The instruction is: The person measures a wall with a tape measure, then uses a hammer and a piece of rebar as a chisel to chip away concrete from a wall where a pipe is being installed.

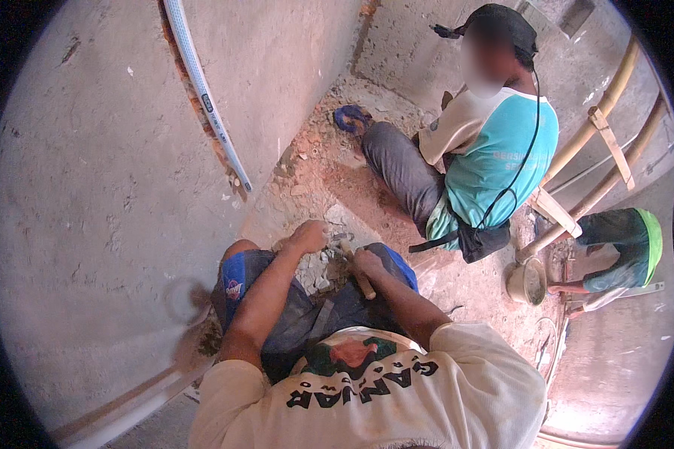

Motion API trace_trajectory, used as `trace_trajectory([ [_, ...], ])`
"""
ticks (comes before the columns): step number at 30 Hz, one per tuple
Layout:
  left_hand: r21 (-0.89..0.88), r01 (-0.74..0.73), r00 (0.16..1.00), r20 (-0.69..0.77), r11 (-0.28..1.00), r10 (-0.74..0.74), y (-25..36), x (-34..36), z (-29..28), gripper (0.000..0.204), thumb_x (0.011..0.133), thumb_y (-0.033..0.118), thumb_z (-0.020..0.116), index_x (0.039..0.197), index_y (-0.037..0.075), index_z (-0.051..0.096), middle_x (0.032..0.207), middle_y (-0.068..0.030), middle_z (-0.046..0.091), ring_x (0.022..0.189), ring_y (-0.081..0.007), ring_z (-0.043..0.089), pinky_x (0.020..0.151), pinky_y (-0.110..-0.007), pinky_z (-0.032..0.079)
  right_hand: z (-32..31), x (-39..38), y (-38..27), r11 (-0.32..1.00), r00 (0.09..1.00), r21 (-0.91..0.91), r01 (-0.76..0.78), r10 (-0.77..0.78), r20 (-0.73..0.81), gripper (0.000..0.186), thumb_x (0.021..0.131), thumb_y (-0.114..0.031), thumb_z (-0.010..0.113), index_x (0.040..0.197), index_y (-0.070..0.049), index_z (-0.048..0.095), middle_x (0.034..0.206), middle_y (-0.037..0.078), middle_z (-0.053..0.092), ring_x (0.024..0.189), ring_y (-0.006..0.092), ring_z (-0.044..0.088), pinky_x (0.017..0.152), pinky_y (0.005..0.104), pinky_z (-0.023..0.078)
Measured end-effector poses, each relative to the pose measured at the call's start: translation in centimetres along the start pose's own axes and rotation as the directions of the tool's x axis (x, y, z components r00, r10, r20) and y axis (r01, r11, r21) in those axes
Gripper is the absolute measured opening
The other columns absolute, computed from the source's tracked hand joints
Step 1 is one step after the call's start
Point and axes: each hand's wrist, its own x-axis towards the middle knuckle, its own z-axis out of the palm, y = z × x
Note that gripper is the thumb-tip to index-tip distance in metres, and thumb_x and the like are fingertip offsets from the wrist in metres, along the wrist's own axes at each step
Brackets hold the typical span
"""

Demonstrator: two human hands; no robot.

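Head view: wooden-handled tool (pixel 365 286) beside grey rubble (pixel 318 274)

Our right hand (pixel 368 262) is wrapped around the tool — just right of the rubble. Our left hand (pixel 307 236) is curled near the rubble's far edge; we cannot tell whether it holds anything. Off to our right, a round bucket (pixel 514 284) sits near a bending co-worker (pixel 619 251) — grey inside, its contents too small for us to identify.

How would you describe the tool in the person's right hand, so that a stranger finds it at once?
From the wearer's white shirt at the bottom, go up to the dark shorts. Beside the grey rubble between the shorts' legs, the right hand holds the wooden-handled tool. Its straight, light-brown wood stands out against jagged grey pieces and dark cloth.
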Motion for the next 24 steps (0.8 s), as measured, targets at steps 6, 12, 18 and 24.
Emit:
trace_trajectory([
  [6,-0.034,0.011,1.0,-0.024,0.999,-0.011,-0.3,0.3,0.6,0.026,0.072,0.019,0.064,0.093,0.005,0.068,0.095,-0.0234,0.065,0.094,-0.0381,0.062,0.085,-0.044,0.048,2.2,1.5,2.2,0.995,0.995,-0.097,-0.025,0.015,-0.1,0.033,0.086,-0.03,0.051,0.105,-0.007,0.063,0.108,0.019,0.065,0.101,0.0363,0.062,0.088,0.0447,0.048],
  [12,0.006,0.053,0.998,-0.035,0.999,-0.053,0.2,-0.8,-0.4,0.024,0.072,0.019,0.066,0.091,0.005,0.069,0.096,-0.0226,0.066,0.092,-0.0372,0.064,0.084,-0.044,0.049,0.7,2.5,1.9,0.995,0.998,-0.088,0.05,-0.053,-0.039,0.044,0.082,-0.038,0.057,0.093,0.004,0.065,0.101,0.026,0.064,0.099,0.0372,0.062,0.082,0.0447,0.05],
  [18,-0.004,0.126,0.992,0.003,0.992,-0.126,0.1,-0.9,-0.8,0.025,0.073,0.018,0.066,0.092,0.003,0.068,0.096,-0.0237,0.066,0.093,-0.0377,0.063,0.084,-0.044,0.049,-6.3,5.9,-1.0,0.957,0.912,0.031,0.288,-0.264,-0.315,0.033,0.083,-0.026,0.05,0.073,0.003,0.063,0.068,0.022,0.062,0.063,0.0335,0.063,0.061,0.0447,0.049],
  [24,0.054,0.081,0.997,0.014,0.995,-0.082,-1.9,0.7,1.2,0.026,0.072,0.014,0.06,0.093,0.003,0.069,0.097,-0.0247,0.065,0.093,-0.0373,0.064,0.084,-0.044,0.049,-20.0,3.7,-9.3,0.53,0.857,0.72,0.449,-0.026,-0.515,0.014,0.086,-0.013,0.057,0.08,0.0,0.058,0.069,0.007,0.06,0.052,0.0163,0.057,0.044,0.034,0.044],
])
